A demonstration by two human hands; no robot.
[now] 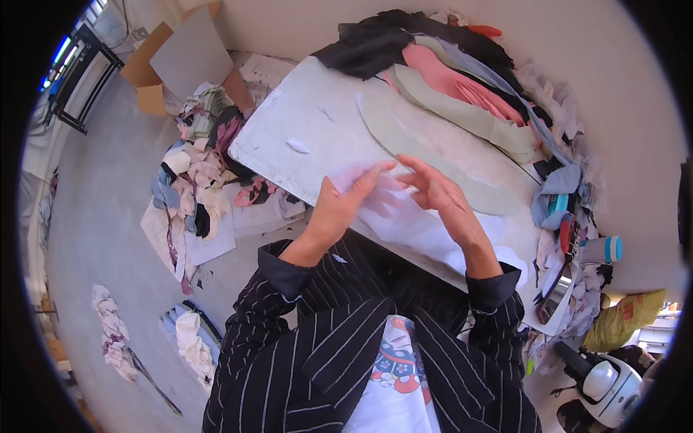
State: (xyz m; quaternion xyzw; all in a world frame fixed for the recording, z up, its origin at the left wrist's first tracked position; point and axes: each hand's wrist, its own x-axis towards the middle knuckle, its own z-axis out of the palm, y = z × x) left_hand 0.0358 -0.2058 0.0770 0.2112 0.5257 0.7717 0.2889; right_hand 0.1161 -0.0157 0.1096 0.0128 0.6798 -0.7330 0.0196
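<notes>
A piece of sheer white fabric (411, 220) hangs in front of me over the near edge of the white table (289, 123). My left hand (338, 209) grips its upper edge, thumb on top, the other fingers partly hidden by the cloth. Close by on the right, my right hand (444, 202) has its fingers apart and slightly bent at the fabric's edge. A small white bit shows between those fingers; I cannot tell whether it is part of the cloth. Beyond my hands, a long curved pale-green fabric strip (426, 159) lies flat on the tabletop.
Black cloth (368, 50), pink fabric (462, 79) and more green strips are piled at the table's far side. Red-handled scissors (565, 234) and a turquoise-lidded cup (603, 249) are at right. Scrap heaps (206, 169) and a cardboard box (155, 68) stand left. A white machine (610, 386) sits lower right.
</notes>
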